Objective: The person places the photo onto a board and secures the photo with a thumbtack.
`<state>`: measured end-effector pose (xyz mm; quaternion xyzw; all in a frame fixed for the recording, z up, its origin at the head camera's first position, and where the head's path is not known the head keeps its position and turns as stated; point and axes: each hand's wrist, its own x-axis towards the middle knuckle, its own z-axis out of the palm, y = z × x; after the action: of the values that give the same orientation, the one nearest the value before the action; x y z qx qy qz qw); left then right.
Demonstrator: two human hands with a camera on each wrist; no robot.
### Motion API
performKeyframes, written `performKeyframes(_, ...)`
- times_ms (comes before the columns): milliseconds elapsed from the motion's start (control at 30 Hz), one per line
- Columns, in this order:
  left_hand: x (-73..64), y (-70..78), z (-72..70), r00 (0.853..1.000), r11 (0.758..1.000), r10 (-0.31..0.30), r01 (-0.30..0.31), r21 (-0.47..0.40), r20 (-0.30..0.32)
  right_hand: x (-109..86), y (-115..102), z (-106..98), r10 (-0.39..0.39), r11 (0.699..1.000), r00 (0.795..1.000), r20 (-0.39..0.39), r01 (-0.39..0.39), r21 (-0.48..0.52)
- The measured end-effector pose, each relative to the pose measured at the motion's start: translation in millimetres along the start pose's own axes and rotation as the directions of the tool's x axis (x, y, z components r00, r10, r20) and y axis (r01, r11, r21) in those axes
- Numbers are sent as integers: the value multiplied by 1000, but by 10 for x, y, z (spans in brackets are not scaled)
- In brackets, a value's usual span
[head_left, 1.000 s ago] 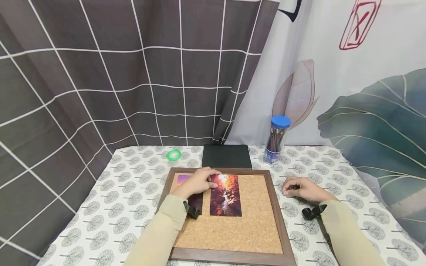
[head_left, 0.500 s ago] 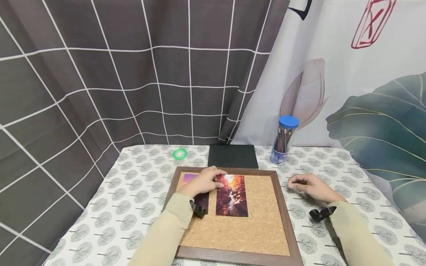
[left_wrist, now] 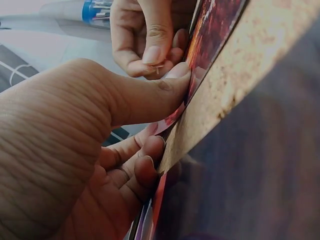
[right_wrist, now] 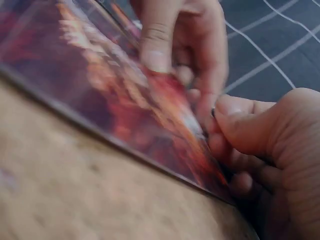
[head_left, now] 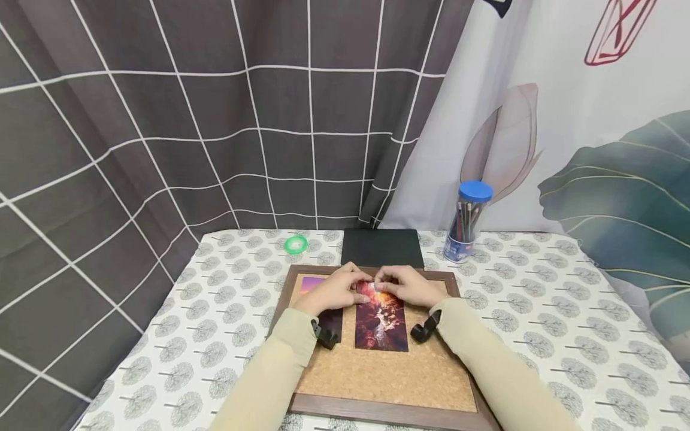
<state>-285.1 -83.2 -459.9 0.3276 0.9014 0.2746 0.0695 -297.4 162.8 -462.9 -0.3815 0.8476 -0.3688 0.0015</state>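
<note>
A red and orange forest-stream photo [head_left: 381, 328] lies upright on the cork board [head_left: 388, 380], which has a brown wooden frame. At its upper left corner my left hand [head_left: 338, 290] holds the photo, thumb on the printed side and fingers at the edge. Over the top of the photo comes my right hand [head_left: 411, 286], pinching a small thumbtack [left_wrist: 158, 69] between thumb and forefinger. The tack's thin point shows in the left wrist view. A purple photo [head_left: 312, 283] sits to the left, partly hidden by my left hand and sleeve.
Behind the board lies a flat black box [head_left: 383, 248]. A green tape roll [head_left: 288, 246] is at the back left, and a blue-lidded jar of pencils [head_left: 465, 224] at the back right. A tree-print cloth [head_left: 215, 341] covers the table; curtains hang behind.
My right hand has moved left from the tablecloth beside the board to the top of the red photo. My left hand keeps its place there. The head view has shifted slightly.
</note>
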Motion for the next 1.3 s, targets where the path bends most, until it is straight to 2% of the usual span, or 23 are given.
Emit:
performKeyframes(100,9,21,-10,1000,1000,4,-4,-10,-17,2,115,114,45,999,996,-75,-46,-10)
performKeyframes(167,7,26,-15,1000,1000,-6,6,1,-13,-10,147,130,44,999,993,-106,-46,-17)
performKeyframes(400,19,65,-30,1000,1000,-12,12,-3,3,-34,129,99,22,999,997,-76,-25,-36)
performKeyframes(533,24,80,-31,1000,1000,-12,12,-7,6,-19,77,112,82,993,990,-110,-91,-75)
performKeyframes(800,6,47,-24,999,999,-34,34,3,9,41,-59,141,237,968,962,-139,-246,-56)
performKeyframes(1000,17,34,-13,1000,1000,-25,25,0,3,65,-85,146,265,957,951,-161,-280,-76)
performKeyframes(1300,26,50,-3,1000,1000,-30,30,8,4,83,-114,141,296,947,945,-137,-309,-89)
